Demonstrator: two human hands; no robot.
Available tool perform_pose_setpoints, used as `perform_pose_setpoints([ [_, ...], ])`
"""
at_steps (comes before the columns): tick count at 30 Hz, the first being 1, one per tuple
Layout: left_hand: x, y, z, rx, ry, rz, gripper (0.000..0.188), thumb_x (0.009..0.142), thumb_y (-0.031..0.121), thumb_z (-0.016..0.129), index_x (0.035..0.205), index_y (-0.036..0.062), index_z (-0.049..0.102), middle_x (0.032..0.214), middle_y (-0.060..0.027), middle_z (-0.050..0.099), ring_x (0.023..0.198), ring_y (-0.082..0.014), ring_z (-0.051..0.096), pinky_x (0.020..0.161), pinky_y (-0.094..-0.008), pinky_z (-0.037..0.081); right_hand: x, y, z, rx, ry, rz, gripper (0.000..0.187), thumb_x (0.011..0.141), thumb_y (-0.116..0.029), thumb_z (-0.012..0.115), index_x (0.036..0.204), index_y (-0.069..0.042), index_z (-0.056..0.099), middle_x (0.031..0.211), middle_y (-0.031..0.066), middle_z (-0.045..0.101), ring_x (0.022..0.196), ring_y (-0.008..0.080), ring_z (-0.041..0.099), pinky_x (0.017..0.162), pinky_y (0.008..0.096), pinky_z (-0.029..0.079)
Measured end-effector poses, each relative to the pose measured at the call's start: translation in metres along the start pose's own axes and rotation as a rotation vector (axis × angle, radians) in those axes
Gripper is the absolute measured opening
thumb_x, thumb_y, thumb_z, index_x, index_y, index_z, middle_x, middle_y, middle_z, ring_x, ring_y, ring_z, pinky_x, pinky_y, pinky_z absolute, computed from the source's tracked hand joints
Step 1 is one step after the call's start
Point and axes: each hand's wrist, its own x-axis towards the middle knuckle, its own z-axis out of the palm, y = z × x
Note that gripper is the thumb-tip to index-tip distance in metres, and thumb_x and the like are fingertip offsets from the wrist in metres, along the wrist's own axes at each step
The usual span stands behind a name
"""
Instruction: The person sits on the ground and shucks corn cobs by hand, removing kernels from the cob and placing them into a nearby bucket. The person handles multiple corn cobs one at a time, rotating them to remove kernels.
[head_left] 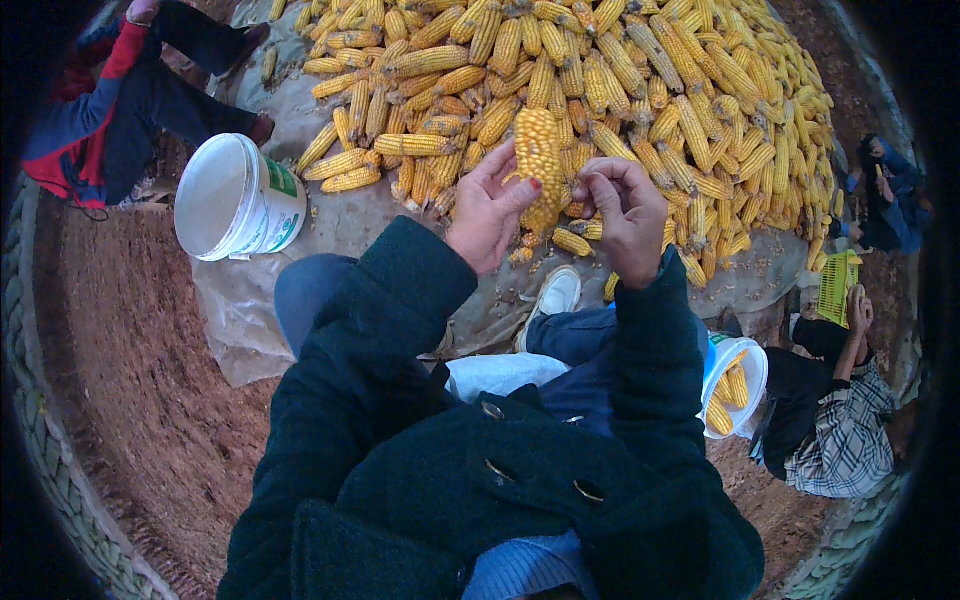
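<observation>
My left hand (492, 213) grips a yellow ear of corn (540, 165), held upright in front of me with its kernels showing. Beside it on the right is my right hand (628, 215), its thumb and fingertips pinched together close to the corn. Whatever lies between those fingertips is too small to make out. Just beyond both hands spreads a large heap of husked corn ears (600, 80). A few loose ears, such as a small one (572, 242), lie at the near edge of the heap.
A white bucket (212, 200) stands at the left on a grey sheet (235, 320). Another white bucket (757, 385) holding several corn ears is by my right leg. A yellow-green crate (838, 285) sits farther right. People (850, 420) sit at both sides, around brown earth.
</observation>
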Motion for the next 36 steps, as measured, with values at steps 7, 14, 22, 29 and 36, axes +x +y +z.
perform_pose_setpoints([
  [7, 0.003, 0.015, 0.001, -0.057, -0.05, 0.004, 0.049, 0.092, 0.011, 0.056, 0.134, -0.0015, 0.034, 0.127, -0.0178, 0.052, 0.121, -0.0265, 0.051, 0.104, -0.0391, 0.039, 0.0, -0.007, -0.008, 0.095, -0.16, 0.088, 0.01, 0.085, -0.002, 0.066, 0.092, -0.001, 0.059, 0.08, 0.0033, 0.062, 0.067, 0.0083, 0.059, 0.06, 0.0214, 0.048],
  [14, 0.006, 0.024, 0.002, -0.09, -0.052, -0.012, 0.047, 0.093, 0.01, 0.052, 0.135, -0.0007, 0.033, 0.127, -0.017, 0.052, 0.12, -0.0262, 0.051, 0.104, -0.0393, 0.038, 0.002, -0.012, -0.012, 0.148, -0.455, 0.175, 0.013, 0.08, -0.001, 0.07, 0.091, -0.001, 0.062, 0.084, 0.0038, 0.065, 0.073, 0.0085, 0.061, 0.063, 0.0218, 0.049],
  [22, 0.005, 0.022, -0.002, -0.099, -0.082, -0.018, 0.047, 0.095, 0.014, 0.049, 0.137, 0.0009, 0.03, 0.131, -0.0215, 0.049, 0.123, -0.0275, 0.048, 0.107, -0.0404, 0.035, 0.0, -0.012, -0.012, -0.011, -0.704, 0.285, 0.022, 0.082, -0.007, 0.068, 0.103, 0.0, 0.065, 0.085, 0.0042, 0.067, 0.078, 0.0092, 0.062, 0.069, 0.023, 0.048],
  [29, 0.006, 0.021, -0.002, -0.085, -0.057, -0.009, 0.048, 0.093, 0.011, 0.053, 0.136, 0.0009, 0.032, 0.131, -0.0192, 0.049, 0.123, -0.0269, 0.048, 0.106, -0.0412, 0.036, 0.0, -0.01, -0.011, -0.129, -0.476, 0.127, 0.025, 0.082, -0.005, 0.068, 0.106, 0.0, 0.064, 0.084, 0.0043, 0.066, 0.076, 0.0096, 0.062, 0.067, 0.0224, 0.048],
  [36, 0.005, 0.018, 0.002, -0.094, 0.023, 0.009, 0.062, 0.082, -0.003, 0.066, 0.136, -0.0011, 0.035, 0.13, -0.0119, 0.049, 0.119, -0.0232, 0.051, 0.1, -0.0376, 0.043, 0.002, -0.005, -0.001, 0.031, -0.218, 0.004, 0.029, 0.082, -0.001, 0.067, 0.111, 0.0, 0.062, 0.091, 0.0056, 0.059, 0.08, 0.0105, 0.06, 0.07, 0.023, 0.048],
])
